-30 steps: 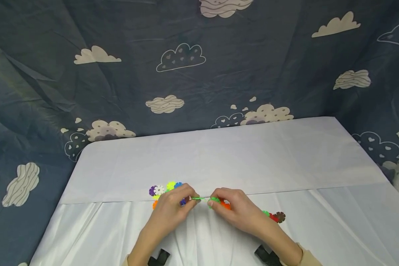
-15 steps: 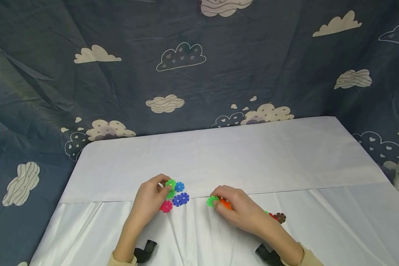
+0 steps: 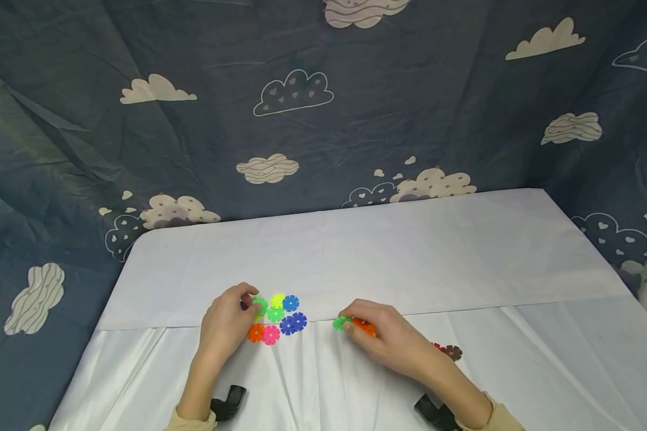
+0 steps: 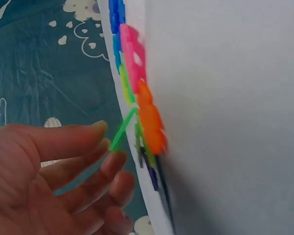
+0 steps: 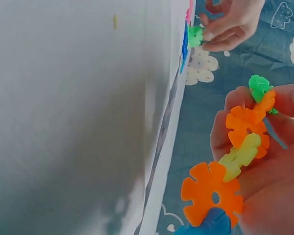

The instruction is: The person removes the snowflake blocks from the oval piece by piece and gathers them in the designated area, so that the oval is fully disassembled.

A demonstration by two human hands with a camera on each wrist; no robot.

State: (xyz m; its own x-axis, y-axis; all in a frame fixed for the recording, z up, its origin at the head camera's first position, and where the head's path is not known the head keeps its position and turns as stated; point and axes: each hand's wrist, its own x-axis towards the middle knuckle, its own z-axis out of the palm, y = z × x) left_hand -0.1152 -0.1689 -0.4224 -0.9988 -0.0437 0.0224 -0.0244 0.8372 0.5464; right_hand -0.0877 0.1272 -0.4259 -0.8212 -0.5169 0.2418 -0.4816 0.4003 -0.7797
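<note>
My left hand (image 3: 227, 320) is over the left edge of a cluster of flower-shaped plastic discs and pinches a green disc (image 3: 260, 305) between thumb and fingertips. In the left wrist view that green disc (image 4: 123, 129) is seen nearly edge-on. A chain of interlocked flower discs (image 5: 247, 127) is gripped in my right hand (image 3: 388, 335), to the right of the cluster. A green disc (image 5: 259, 87) forms its near end, followed by orange, yellow, orange and blue ones. Its far end, with red and brown discs (image 3: 452, 352), shows beyond the wrist; the middle is hidden.
Loose discs lie on the white cloth-covered table (image 3: 356, 257): pink (image 3: 271, 334), orange (image 3: 256, 333), blue (image 3: 290, 303), dark blue (image 3: 293, 324), yellow (image 3: 277, 300) and green (image 3: 275, 314). A dark cloud-print curtain (image 3: 302, 131) hangs behind the table.
My left hand has moved left, away from the right hand and the chain's end, to the disc cluster, then to its left side with a green disc. The right hand stays nearly still with the chain.
</note>
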